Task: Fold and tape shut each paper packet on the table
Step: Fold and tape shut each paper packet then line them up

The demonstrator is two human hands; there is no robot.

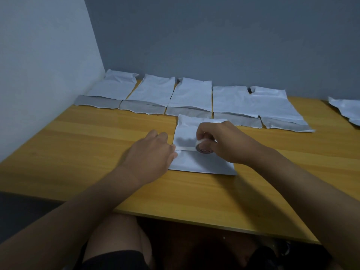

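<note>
tape (186, 148) runs in a short pale strip between two hands over a white paper packet (202, 162) lying flat on a wooden table (78, 143). the right hand (224, 142) has its fingers curled around a small tape roll (203, 147), held on edge just above the middle of the packet. the left hand (153, 151) pinches the free end of the strip at the packet's left edge, knuckles up, its heel over the bare wood. the strip lies level across the packet's left half, along a crease. beyond the hands, a row of five more packets (191, 96) lies side by side against the grey wall (214, 39), each with a grey flap turned toward the person. another packet (346, 112) sits apart at the far right edge.
</note>
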